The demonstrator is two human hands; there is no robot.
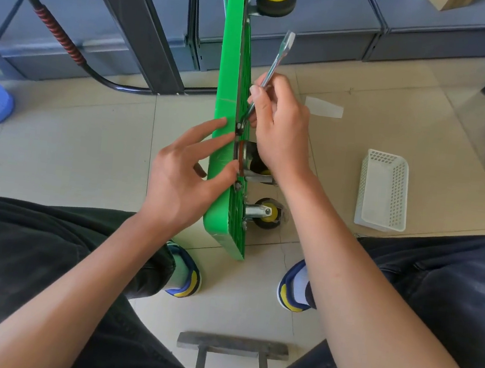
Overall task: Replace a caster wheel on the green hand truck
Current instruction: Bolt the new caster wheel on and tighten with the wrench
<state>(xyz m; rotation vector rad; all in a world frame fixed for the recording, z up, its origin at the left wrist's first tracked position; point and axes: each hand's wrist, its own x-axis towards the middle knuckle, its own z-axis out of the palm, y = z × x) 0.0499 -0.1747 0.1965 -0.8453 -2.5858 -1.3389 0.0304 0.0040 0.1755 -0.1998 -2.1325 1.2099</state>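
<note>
I see green hand truck (228, 97) on edge betw my hands. L hand (181, 177) open, fingers spread, flat vs deck, steadying. R hand (278, 127) closed round wrench (274, 66), jaw end on bolt just above caster wheel (255, 162) under R palm. Deck looks stiff, tippy; I'd brace near plate. Wrench slick, grip mid-shank. White basket (384, 191) well R of R hand.
</note>
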